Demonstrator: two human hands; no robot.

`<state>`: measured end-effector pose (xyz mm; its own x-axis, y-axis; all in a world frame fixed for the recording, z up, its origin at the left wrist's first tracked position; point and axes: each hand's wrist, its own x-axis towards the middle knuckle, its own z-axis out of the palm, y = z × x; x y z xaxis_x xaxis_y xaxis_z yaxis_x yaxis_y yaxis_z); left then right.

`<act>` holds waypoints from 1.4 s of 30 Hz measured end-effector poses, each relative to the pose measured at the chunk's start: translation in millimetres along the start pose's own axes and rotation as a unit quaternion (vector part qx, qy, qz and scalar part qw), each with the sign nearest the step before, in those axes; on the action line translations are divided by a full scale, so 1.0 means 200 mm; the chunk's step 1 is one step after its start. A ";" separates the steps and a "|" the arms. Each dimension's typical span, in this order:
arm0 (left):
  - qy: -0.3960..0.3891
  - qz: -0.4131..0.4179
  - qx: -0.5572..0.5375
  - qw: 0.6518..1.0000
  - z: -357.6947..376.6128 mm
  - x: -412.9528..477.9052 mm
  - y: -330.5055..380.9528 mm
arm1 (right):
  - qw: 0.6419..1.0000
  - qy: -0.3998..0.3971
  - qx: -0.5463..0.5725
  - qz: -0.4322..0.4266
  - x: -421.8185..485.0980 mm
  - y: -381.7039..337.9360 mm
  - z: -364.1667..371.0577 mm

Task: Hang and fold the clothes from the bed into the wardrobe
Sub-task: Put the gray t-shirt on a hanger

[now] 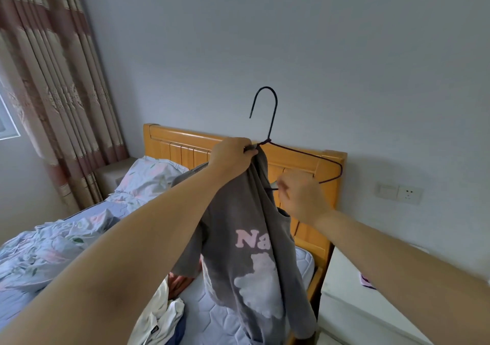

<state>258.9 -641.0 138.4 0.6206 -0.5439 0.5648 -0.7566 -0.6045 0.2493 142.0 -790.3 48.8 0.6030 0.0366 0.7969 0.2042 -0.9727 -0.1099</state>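
Note:
A grey T-shirt [246, 241] with pale pink lettering hangs in front of me over the bed. A dark wire hanger [273, 121] stands hook-up, partly inside the shirt; its right shoulder sticks out bare. My left hand [233, 153] pinches the shirt's collar just below the hanger's neck. My right hand [302, 196] grips the shirt's edge together with the hanger's lower wire. More clothes [161, 315], white and dark, lie heaped on the mattress below. The wardrobe is out of view.
The bed [212, 310] has an orange wooden headboard [183, 145] against the wall, with a crumpled floral quilt [45, 249] and pillow on the left. Striped curtains [53, 79] hang at far left. A white bedside cabinet [352, 302] stands to the right, below a wall socket [409, 194].

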 end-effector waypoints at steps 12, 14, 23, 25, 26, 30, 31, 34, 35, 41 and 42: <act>-0.008 -0.071 -0.107 0.992 0.03 -0.08 0.02 | 0.878 -0.291 0.192 0.329 -0.08 -0.08 0.23; -0.019 -0.071 -0.141 0.987 0.03 -0.09 0.03 | 0.850 -0.297 0.236 0.365 -0.05 -0.08 0.24; 0.001 -0.114 -0.291 0.950 -0.08 -0.18 -0.14 | 0.773 -0.552 0.006 0.313 -0.22 0.11 0.21; -0.028 -0.122 -0.285 0.950 -0.10 -0.21 -0.21 | 0.812 -0.503 -0.084 0.282 -0.21 0.15 0.15; -0.039 -0.125 -0.274 0.953 -0.11 -0.23 -0.23 | 0.828 -0.480 -0.111 0.267 -0.19 0.17 0.12; -0.048 -0.148 -0.220 0.963 -0.14 -0.28 -0.35 | 0.873 -0.411 -0.122 0.234 -0.14 0.23 0.03; -0.046 -0.153 -0.208 0.965 -0.15 -0.30 -0.37 | 0.884 -0.391 -0.113 0.229 -0.13 0.24 0.01; -0.066 -0.163 -0.174 0.969 -0.17 -0.34 -0.42 | 0.907 -0.346 -0.094 0.220 -0.09 0.26 -0.03; -0.075 -0.161 -0.150 0.973 -0.18 -0.36 -0.42 | 0.909 -0.344 -0.090 0.219 -0.08 0.27 -0.05; -0.119 -0.091 -0.030 0.988 -0.16 -0.41 -0.41 | 0.913 -0.332 -0.108 0.213 0.07 0.19 -0.10; -0.125 -0.084 -0.019 0.988 -0.15 -0.40 -0.40 | 0.916 -0.326 -0.104 0.211 0.10 0.16 -0.10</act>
<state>263.1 -531.9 97.9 0.7654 -0.5684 0.3017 -0.6435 -0.6779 0.3555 146.3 -824.8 73.3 0.9401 -0.2901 0.1790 -0.2639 -0.9518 -0.1562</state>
